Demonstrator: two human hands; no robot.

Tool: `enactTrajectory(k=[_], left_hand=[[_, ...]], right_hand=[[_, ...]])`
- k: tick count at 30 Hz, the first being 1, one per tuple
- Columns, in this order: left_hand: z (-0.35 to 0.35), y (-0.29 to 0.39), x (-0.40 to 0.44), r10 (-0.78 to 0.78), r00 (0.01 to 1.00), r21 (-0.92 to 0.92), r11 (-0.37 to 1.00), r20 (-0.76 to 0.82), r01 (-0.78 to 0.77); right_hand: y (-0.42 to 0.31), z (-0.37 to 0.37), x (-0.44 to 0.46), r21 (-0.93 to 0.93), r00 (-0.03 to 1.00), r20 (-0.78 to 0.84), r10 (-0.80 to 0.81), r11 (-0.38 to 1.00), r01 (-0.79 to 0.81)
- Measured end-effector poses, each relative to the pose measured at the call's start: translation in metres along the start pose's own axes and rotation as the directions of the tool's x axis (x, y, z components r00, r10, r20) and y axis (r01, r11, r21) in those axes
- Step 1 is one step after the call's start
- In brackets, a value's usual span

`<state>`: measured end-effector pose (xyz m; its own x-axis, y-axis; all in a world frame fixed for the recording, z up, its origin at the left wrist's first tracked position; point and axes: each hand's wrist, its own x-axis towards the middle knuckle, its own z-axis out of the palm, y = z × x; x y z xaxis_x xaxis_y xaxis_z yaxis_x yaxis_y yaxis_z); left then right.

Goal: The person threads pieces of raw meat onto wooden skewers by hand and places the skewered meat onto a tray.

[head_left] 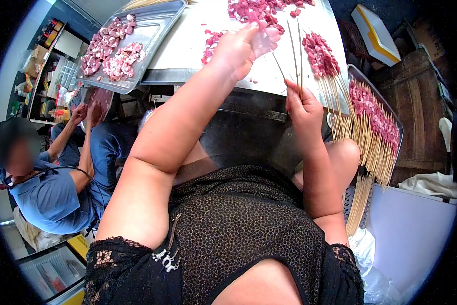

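Note:
My right hand (303, 108) is closed around the lower ends of three thin bamboo skewers (295, 56). Two of them point up over the white work surface; the third leans left, its tip close to my left hand (246, 47). No meat shows on these sticks. My left hand is raised over the work surface, beside the pile of cut raw meat (256, 9). Motion smears its fingers, and whether a piece of meat is between them does not show clearly. A smaller heap of meat (210, 47) lies partly behind the left wrist.
Finished meat skewers (321, 55) lie on the table's right side. A tray of loaded skewers (376, 114) stands beyond it, bare sticks (359, 203) below. At left are a metal tray (152, 38) with meat chunks and a seated person (50, 195) with both hands raised.

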<state>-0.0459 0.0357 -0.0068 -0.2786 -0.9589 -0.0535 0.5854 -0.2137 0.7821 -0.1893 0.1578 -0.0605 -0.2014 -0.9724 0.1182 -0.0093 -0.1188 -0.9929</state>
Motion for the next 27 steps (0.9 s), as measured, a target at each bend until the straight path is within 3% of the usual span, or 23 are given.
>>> enactTrajectory(k=[5,7,11,14,19,27], left_hand=[[0.003,-0.005,-0.005,-0.047,0.998,-0.008,0.999,0.035,0.047],[0.001,0.001,-0.004,-0.06,0.99,0.072,0.996,0.131,0.051],[0.003,0.006,-0.002,0.0,0.99,0.083,0.996,0.14,-0.011],[0.003,0.007,-0.001,0.011,0.998,0.103,0.995,0.055,-0.016],[0.009,0.002,-0.003,-0.022,1.0,-0.021,1.0,-0.001,0.022],[0.004,-0.003,-0.006,-0.091,0.992,0.022,0.996,0.083,0.09]], right_hand=[[0.0,0.001,-0.001,-0.03,0.999,0.009,-0.048,0.998,0.049],[-0.002,-0.001,-0.003,-0.02,1.0,0.002,-0.024,1.0,0.024],[0.0,-0.006,-0.005,-0.002,1.0,0.009,0.017,1.0,-0.017],[0.002,-0.007,-0.008,-0.011,1.0,0.024,0.0,1.0,0.001],[0.002,-0.008,-0.008,-0.039,1.0,0.013,-0.003,0.999,0.004],[-0.003,-0.018,-0.005,-0.088,1.0,0.014,0.016,0.996,-0.015]])
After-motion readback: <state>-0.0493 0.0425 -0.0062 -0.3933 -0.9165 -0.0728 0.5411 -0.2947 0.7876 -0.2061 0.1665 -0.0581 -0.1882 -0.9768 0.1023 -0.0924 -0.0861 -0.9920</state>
